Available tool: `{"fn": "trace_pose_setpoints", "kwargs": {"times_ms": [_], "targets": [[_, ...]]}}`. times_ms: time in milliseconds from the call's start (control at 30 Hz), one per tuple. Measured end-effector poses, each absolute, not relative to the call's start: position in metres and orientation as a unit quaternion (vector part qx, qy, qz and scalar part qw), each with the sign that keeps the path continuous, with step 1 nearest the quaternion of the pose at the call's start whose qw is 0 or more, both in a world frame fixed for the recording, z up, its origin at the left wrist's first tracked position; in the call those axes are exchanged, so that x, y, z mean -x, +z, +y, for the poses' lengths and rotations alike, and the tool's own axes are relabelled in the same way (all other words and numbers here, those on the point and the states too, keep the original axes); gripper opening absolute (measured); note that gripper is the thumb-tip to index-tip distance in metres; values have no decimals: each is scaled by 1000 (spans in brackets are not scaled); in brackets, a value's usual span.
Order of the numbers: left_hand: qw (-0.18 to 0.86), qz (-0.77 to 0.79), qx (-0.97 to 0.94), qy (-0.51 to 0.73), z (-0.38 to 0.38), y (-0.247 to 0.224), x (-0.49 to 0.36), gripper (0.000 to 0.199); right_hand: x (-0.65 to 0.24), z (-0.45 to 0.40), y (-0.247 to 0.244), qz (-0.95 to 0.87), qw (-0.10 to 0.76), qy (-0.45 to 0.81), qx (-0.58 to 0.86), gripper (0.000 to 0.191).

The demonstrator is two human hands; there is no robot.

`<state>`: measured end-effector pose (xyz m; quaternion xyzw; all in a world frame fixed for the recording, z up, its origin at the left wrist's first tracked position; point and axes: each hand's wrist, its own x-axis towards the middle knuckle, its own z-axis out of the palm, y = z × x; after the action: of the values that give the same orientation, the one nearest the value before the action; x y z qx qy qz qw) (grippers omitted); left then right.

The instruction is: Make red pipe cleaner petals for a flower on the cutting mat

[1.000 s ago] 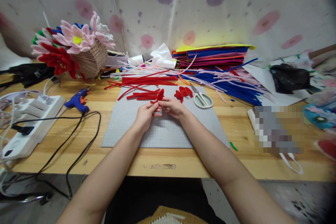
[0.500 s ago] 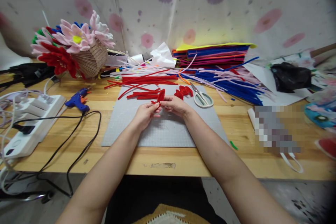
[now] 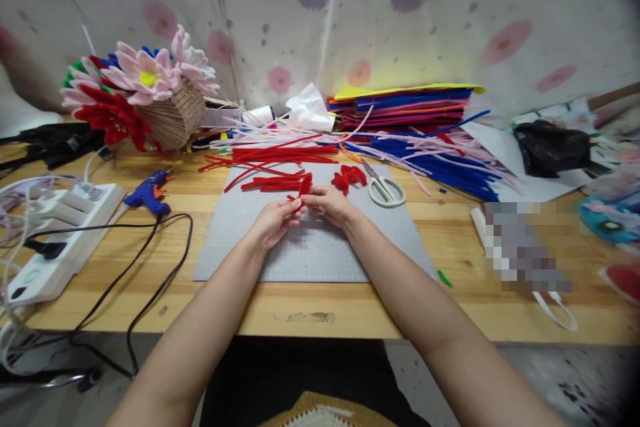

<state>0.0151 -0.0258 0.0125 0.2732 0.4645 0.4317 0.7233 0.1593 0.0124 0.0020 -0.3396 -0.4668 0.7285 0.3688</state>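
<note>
Both hands meet above the grey cutting mat [image 3: 320,260]. My left hand [image 3: 278,219] pinches the lower end of a bent red pipe cleaner [image 3: 305,185], shaped like a petal and standing upright. My right hand [image 3: 330,203] grips the same piece from the other side, its fingertips touching those of the left. Fingers partly hide the piece's base. Straight red pipe cleaners [image 3: 273,182] lie on the mat just behind the hands. To the right rest finished-looking red looped pieces [image 3: 349,177] and scissors with pale green handles [image 3: 387,192].
At the left are a blue glue gun [image 3: 149,193], a white power strip [image 3: 65,243] and looping black cable [image 3: 187,247]. A woven basket of pipe-cleaner flowers [image 3: 177,117] stands behind. Blue pipe cleaners [image 3: 450,167] and a bundled colourful stack [image 3: 405,107] lie at the back right.
My hands stay together on the red pipe cleaner, with only a slight shift of the fingers and of the petal's tilt. The whole view has moved a little.
</note>
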Motion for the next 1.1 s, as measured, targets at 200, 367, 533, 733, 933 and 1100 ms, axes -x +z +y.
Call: {"fn": "trace_pose_setpoints", "kwargs": {"times_ms": [200,367,533,733,933,1100], "targets": [[739,461,-220,440,-23,13,-16,8,-151,11,0,-453,408,710,351,25],[662,472,-289,505,-24,9,-23,17,-145,13,-2,-425,457,683,379,29],[400,551,-447,580,-30,4,-27,23,-144,14,0,-406,492,656,403,32],[289,565,-533,560,-33,4,-31,18,-141,12,-1,-414,505,646,396,29],[337,548,-485,593,-28,1,-35,22,-136,10,-1,-397,523,641,397,28],[320,533,-485,615,-29,-1,-39,26,-135,8,2,-387,529,645,392,28]]}}
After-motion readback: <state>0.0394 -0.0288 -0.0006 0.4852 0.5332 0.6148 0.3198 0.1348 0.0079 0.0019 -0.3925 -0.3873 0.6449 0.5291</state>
